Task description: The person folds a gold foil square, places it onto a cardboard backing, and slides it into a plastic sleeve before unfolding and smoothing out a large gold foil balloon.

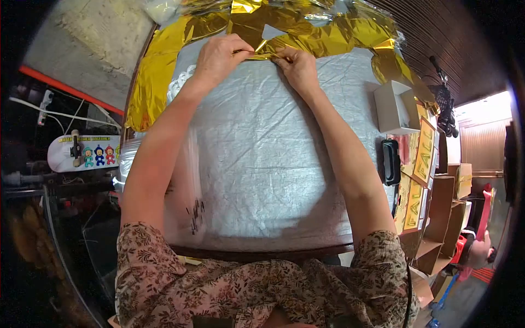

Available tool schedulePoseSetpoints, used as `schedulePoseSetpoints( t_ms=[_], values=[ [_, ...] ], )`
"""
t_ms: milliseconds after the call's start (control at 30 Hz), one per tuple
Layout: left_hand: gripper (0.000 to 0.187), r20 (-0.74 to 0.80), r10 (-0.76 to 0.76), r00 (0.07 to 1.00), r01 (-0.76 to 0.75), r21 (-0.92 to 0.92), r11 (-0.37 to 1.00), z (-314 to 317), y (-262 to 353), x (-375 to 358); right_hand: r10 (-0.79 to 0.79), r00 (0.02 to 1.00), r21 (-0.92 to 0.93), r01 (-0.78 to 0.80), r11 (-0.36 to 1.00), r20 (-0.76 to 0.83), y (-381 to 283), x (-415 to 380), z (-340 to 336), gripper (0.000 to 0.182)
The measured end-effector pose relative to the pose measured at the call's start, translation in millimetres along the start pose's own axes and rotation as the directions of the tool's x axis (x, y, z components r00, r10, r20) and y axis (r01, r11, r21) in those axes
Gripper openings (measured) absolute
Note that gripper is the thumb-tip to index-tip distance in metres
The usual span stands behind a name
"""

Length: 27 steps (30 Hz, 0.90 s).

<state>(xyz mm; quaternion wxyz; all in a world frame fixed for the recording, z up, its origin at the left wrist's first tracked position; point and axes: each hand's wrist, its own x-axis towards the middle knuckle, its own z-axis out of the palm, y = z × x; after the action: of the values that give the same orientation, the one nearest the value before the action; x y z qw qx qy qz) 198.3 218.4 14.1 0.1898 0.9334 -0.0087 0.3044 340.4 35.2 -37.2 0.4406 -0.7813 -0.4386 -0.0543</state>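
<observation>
Gold foil between both hands, its pinched edge partly finger-hidden.

Foil across tbl far end; box R side, skateboard off L.

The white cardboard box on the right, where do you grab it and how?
Probably pinch the white cardboard box by its left wall, coming from above with the right hand: fingers inside, thumb outside. The hollow inside shows through its open side, and that wall looks thin and flat.
</observation>
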Motion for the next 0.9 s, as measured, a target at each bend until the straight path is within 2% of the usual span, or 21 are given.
schedulePoseSetpoints(
  t_ms=[33, 67, 133, 167, 233, 267, 333, 367, 433, 467, 500, 567, 600, 633, 700, 733, 767, 800, 833, 867, 900],
  values=[
    [0.014, -0.001, 0.000, 1.000, 0.000, 0.000, 1.000, 2.0, -0.1, -0.6, 0.064, 0.997, 0.054, -0.066, 0.996, 0.045, -1.6, 0.5, -2.3, 0.027],
    [0.015, -0.002, -0.026, 1.000, 0.026, -0.034, 0.999, 3.5, -0.3, -0.7, 0.061, 0.997, 0.053, -0.064, 0.997, 0.043, -3.0, 1.2, -5.9, 0.027],
    [0.016, -0.003, -0.055, 0.998, 0.055, -0.065, 0.996, 6.2, -0.5, -0.5, 0.078, 0.982, 0.112, -0.099, 0.989, 0.175, -7.7, 1.3, -12.1, 0.034],
    [0.017, -0.005, -0.093, 0.996, 0.092, -0.133, 0.987, 7.6, -0.3, 1.0, 0.075, 0.982, 0.114, -0.096, 0.989, 0.174, -11.8, 1.5, -12.5, 0.034],
    [0.019, -0.006, -0.130, 0.991, 0.126, -0.201, 0.971, 7.4, 3.3, 4.8, -0.081, 0.996, 0.232, 0.067, 0.970, 0.050, -21.5, 3.7, -12.6, 0.041],
    [0.022, 0.015, -0.170, 0.985, 0.169, -0.218, 0.961, 5.3, 6.8, 6.6, -0.081, 0.996, 0.232, 0.068, 0.970, 0.049, -26.8, 7.3, -13.3, 0.041],
    [0.025, 0.038, -0.207, 0.978, 0.210, -0.233, 0.949, 5.2, 10.9, 9.1, -0.244, 0.970, 0.087, 0.243, 0.966, 0.003, -35.8, 14.5, -11.3, 0.034],
    [0.029, 0.042, -0.237, 0.971, 0.239, -0.288, 0.928, 6.3, 10.7, 10.1, -0.245, 0.970, 0.087, 0.243, 0.966, 0.002, -37.9, 15.1, -4.9, 0.034],
    [0.034, 0.045, -0.265, 0.963, 0.264, -0.337, 0.904, 5.8, 12.2, 12.4, -0.092, 0.995, 0.136, 0.095, 0.986, -0.032, -44.8, 16.6, 5.7, 0.027],
    [0.037, 0.054, -0.269, 0.962, 0.271, -0.342, 0.900, 4.5, 13.8, 12.6, 0.044, 0.999, 0.229, -0.045, 0.972, 0.007, -49.1, 16.3, 3.3, 0.022],
    [0.041, 0.062, -0.274, 0.960, 0.278, -0.347, 0.896, 2.0, 14.4, 12.4, 0.038, 0.999, 0.232, -0.040, 0.972, 0.009, -47.6, 18.2, 5.6, 0.022],
    [0.041, 0.007, -0.236, 0.972, 0.224, -0.345, 0.911, 3.8, 8.8, 8.3, 0.194, 0.981, 0.491, -0.177, 0.853, 0.017, -31.9, 20.6, 18.2, 0.022],
    [0.041, -0.043, -0.192, 0.980, 0.166, -0.345, 0.924, 5.5, 5.4, 7.2, 0.226, 0.970, 0.528, -0.149, 0.836, -0.085, -25.6, 20.9, 26.7, 0.023],
    [0.041, -0.045, -0.190, 0.981, 0.164, -0.345, 0.924, 3.4, 6.6, 5.8, 0.225, 0.970, 0.528, -0.147, 0.837, -0.087, -30.4, 21.8, 22.0, 0.023],
    [0.037, -0.136, -0.094, 0.986, 0.069, -0.175, 0.982, -2.8, 8.8, 0.8, 0.407, 0.912, 0.733, -0.239, 0.637, -0.057, -38.8, 23.0, 10.4, 0.023],
    [0.037, -0.136, -0.090, 0.987, 0.066, -0.175, 0.982, -3.0, 3.4, -2.3, 0.402, 0.912, 0.705, -0.237, 0.668, -0.075, -34.0, 28.8, 7.2, 0.025],
    [0.032, -0.175, 0.001, 0.985, -0.021, -0.112, 0.993, -3.3, -1.4, -6.9, 0.403, 0.912, 0.706, -0.236, 0.668, -0.078, -29.0, 28.4, 3.6, 0.025],
    [0.027, -0.207, 0.094, 0.974, -0.106, -0.046, 0.993, -1.9, -5.8, -9.6, 0.431, 0.902, 0.740, -0.284, 0.610, -0.010, -24.2, 27.8, 0.7, 0.027],
    [0.027, -0.204, 0.095, 0.974, -0.106, -0.045, 0.993, -2.2, -3.9, -10.3, 0.454, 0.889, 0.768, -0.333, 0.547, 0.062, -26.9, 26.7, -2.8, 0.031],
    [0.022, -0.187, 0.081, 0.979, -0.097, -0.080, 0.992, -2.2, -1.8, -12.0, 0.453, 0.889, 0.769, -0.333, 0.545, 0.064, -30.5, 26.6, -5.0, 0.031],
    [0.018, -0.172, 0.066, 0.983, -0.087, -0.113, 0.990, -2.3, -0.6, -12.2, 0.380, 0.920, 0.737, -0.322, 0.594, 0.096, -34.0, 27.9, -7.0, 0.031]
  ],
)
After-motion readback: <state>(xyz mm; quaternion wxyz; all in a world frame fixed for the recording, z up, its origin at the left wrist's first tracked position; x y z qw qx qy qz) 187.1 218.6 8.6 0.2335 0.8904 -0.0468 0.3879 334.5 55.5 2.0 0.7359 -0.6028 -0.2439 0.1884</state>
